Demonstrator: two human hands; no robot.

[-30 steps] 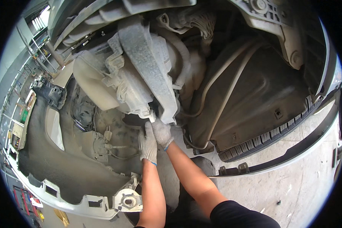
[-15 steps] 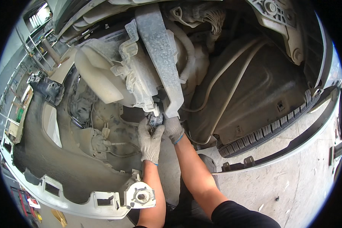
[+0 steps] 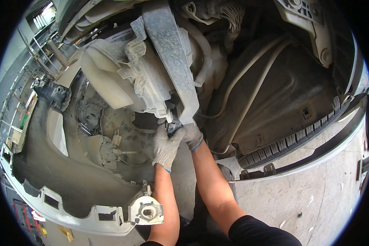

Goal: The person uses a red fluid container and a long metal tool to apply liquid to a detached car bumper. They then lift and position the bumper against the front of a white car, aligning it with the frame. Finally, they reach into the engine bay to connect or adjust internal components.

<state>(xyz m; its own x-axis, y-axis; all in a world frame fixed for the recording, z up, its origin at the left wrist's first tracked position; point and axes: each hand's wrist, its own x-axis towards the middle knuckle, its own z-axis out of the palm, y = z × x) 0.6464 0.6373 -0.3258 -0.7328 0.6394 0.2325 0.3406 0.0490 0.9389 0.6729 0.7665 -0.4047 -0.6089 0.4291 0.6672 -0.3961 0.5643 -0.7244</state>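
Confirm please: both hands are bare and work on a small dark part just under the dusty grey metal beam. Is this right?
Not quite. The head view shows the left hand and right hand in light knit work gloves, not bare. The rest holds: both work on the small dark part just under the dusty grey metal beam.

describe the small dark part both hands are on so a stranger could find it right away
Start at the long dusty grey metal beam running down the middle of the car's underside. Follow it to its lower end, where the gloved left hand and right hand meet. The small dark part sits between their fingertips, black against pale dusty plastic.
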